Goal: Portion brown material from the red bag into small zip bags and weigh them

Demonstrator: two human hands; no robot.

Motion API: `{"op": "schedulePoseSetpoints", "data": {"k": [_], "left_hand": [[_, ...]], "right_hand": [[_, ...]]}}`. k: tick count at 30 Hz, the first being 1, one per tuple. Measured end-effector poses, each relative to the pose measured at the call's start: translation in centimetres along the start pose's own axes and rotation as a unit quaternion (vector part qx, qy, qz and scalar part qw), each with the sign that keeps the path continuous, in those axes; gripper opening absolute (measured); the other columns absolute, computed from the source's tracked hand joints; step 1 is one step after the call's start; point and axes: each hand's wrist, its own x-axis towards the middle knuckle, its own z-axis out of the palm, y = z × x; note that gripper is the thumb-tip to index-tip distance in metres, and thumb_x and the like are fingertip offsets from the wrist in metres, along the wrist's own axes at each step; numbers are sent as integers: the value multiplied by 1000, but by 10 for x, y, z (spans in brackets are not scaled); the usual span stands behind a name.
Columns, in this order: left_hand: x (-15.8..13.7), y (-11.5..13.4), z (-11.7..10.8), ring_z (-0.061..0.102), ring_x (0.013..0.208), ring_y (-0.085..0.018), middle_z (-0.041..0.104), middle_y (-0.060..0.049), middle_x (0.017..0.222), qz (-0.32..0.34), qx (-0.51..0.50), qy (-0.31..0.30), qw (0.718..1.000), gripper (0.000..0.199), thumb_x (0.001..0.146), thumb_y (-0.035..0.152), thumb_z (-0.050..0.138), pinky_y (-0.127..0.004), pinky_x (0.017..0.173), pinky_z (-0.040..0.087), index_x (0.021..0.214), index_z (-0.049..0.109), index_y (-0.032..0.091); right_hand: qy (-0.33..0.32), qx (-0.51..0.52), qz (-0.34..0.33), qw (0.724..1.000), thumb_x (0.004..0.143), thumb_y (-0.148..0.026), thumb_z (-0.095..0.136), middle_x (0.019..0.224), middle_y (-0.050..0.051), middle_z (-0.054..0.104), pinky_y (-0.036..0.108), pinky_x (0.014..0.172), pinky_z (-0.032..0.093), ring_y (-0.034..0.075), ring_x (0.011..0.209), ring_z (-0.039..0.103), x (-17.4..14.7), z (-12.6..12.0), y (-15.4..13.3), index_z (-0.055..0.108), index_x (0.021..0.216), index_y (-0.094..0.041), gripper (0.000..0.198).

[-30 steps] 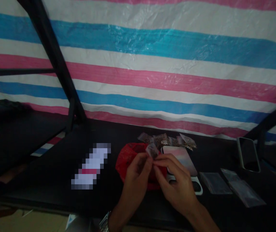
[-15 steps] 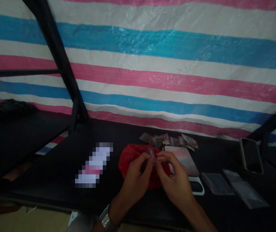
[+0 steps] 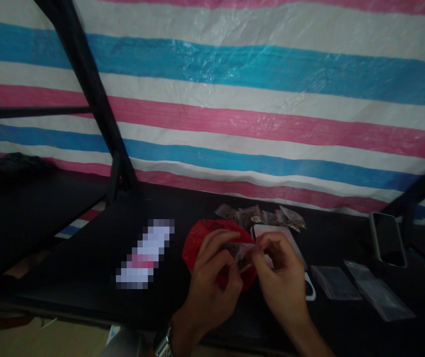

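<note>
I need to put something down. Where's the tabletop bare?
Bare: the black table left of the pixelated item, and between the smartphone and filled zip bags. Crowded: around left hand, right hand, red plastic bag and digital scale.

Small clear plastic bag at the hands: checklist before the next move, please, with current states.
1. Right hand grip on the small clear plastic bag: ok, thumb and fingers pinch its right end.
2. Left hand grip: cannot tell; fingers are at the bag's left side, contact unclear.
3. Small bag's seal: cannot tell, too blurred.
4. Clear view of the red plastic bag: not ok, hands cover much of it.
5. Row of small clear bags with brownish contents clear of both hands: ok, lying beyond them.
</note>
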Motion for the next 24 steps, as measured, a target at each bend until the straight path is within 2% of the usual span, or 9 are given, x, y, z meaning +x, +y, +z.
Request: {"op": "schedulePoseSetpoints", "data": {"k": [3,5,7,9,11,13,16,21,24], "left_hand": [[-14,9,6,67,114,-21,70,-7,128,-93,-107,-57,988,12,93,13,57,-37,98,53,91,58,25],[-23,13,14,69,108,-20,70,-7,128,-183,-143,-42,972,13,92,18,64,-34,93,55,99,56,25],[-29,13,22,69,99,-19,71,-5,115,-260,-179,-12,949,17,91,23,67,-32,87,56,101,54,25],[-31,10,28,68,91,-18,69,-3,103,-327,-218,30,919,19,91,28,68,-31,81,57,102,53,25],[-29,5,28,67,89,-18,67,-2,100,-375,-248,57,892,23,91,34,69,-32,80,56,105,53,24],[-26,-1,25,68,92,-19,68,-3,103,-387,-267,56,881,26,90,36,70,-34,87,56,108,55,24],[-24,-5,16,68,100,-19,70,-3,107,-367,-280,31,887,22,90,33,68,-35,96,54,107,59,23],[-24,-4,-1,67,94,-19,70,-2,100,-354,-287,11,890,13,87,29,60,-30,85,55,96,66,23],[-23,-7,-6,68,92,-18,70,-1,96,-366,-299,29,881,10,85,27,59,-30,83,55,94,63,24]], "right_hand": [[-42,83,65,994,84,-25,69,66,-5,60,21,51,47,12,55,57,4,-2,-1,59,80,-24,11],[-64,116,96,987,86,-29,72,66,-5,61,20,52,49,13,57,59,7,-3,0,60,81,-24,14],[-86,127,111,982,89,-34,73,70,-3,65,21,58,53,14,63,65,8,-3,1,62,84,-24,15],[-111,118,103,981,92,-40,73,79,0,71,24,67,58,16,74,71,6,-1,2,66,91,-24,18],[-139,90,89,982,94,-44,72,89,3,75,27,75,60,19,83,74,2,2,4,69,97,-23,21],[-167,57,92,980,92,-42,74,95,5,78,30,79,62,20,87,75,-2,6,9,71,101,-24,21],[-194,39,114,974,90,-37,75,105,5,80,34,88,63,22,97,78,-5,9,17,72,111,-25,24],[-215,20,135,967,89,-37,74,125,9,79,43,102,61,26,115,75,-6,12,26,74,122,-25,35],[-213,5,133,968,86,-33,76,133,9,76,48,111,55,28,122,72,-10,16,30,72,129,-25,45]]}}
